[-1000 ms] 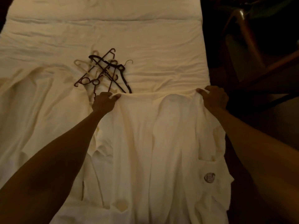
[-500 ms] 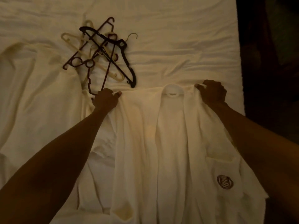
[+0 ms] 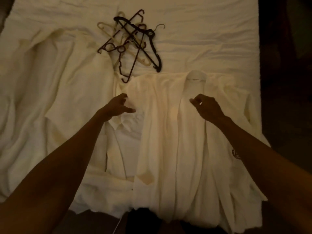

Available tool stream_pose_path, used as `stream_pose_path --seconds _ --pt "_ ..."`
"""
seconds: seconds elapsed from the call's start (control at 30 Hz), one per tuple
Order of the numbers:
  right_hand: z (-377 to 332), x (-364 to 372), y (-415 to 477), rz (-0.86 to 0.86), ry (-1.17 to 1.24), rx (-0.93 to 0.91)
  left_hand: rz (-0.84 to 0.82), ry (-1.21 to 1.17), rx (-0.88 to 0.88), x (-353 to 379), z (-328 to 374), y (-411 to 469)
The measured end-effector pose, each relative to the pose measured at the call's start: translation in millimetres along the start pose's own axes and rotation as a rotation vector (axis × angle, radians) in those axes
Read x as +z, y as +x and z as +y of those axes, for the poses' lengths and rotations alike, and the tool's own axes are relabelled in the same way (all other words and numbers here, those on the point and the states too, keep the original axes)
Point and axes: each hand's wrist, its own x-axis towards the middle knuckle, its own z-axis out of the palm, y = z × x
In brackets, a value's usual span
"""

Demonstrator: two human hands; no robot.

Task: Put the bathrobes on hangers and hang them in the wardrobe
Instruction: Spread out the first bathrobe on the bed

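Observation:
A white bathrobe (image 3: 168,141) lies spread flat on the bed, collar (image 3: 196,76) away from me, hem hanging over the near edge. My left hand (image 3: 116,107) hovers over its left shoulder with fingers loosely spread, holding nothing. My right hand (image 3: 207,107) hovers over the robe just below the collar, fingers relaxed and empty. A tangled pile of hangers (image 3: 133,44), dark and cream-coloured, lies on the sheet beyond the robe's left shoulder. A second white bathrobe (image 3: 59,92) lies rumpled on the left of the bed.
The bed (image 3: 211,31) with its white sheet fills the view. Its right edge drops into dark floor (image 3: 287,81). The room is dim, and no wardrobe is in view.
Both hands let go of the robe's shoulders and drew back toward me; the robe now lies flat on the bed. The view shifted so the hangers sit more central.

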Motion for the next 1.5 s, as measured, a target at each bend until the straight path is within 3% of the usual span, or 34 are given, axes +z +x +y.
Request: stream_pose_path --seconds 0.1,0.2,0.47,0.77,0.97,1.07,1.23,1.3,1.43,1.5 --pt "-15.2 37.4 -16.9 -0.167 0.055 0.088 0.154 -0.009 0.074 11.9 -17.9 -2.2" --pt "-23.2 71.8 -26.5 -0.212 0.110 0.141 0.207 -0.019 0.075 27.4 -28.2 0.6" --pt "-4.6 116.5 -27.7 -0.109 0.287 0.128 0.384 -0.072 0.198 73.0 -35.4 -1.7" --pt "-9.0 126.6 5.1 0.050 0.171 0.106 0.484 -0.179 0.356 57.1 -50.0 21.4" --pt "-24.7 115.8 25.7 0.068 0.416 0.131 0.609 -0.353 0.431 29.1 -53.3 18.4" --pt "-19.6 117.3 27.8 0.158 0.437 0.064 0.571 -0.337 0.489 19.5 -51.1 12.8" --pt "3.3 123.9 8.1 0.374 0.309 0.067 0.168 -0.059 0.298 -18.0 -76.0 -26.9" --pt "10.0 116.6 -0.4 0.470 0.324 0.114 0.245 -0.092 0.331 -41.0 -94.6 -45.2" --pt "6.6 98.1 -18.4 0.621 0.325 0.159 0.596 -0.313 0.385 -77.7 -122.5 -73.1" --pt "-0.9 96.0 -33.6 0.575 0.330 0.191 0.691 -0.394 0.404 -82.7 -131.0 -77.8"
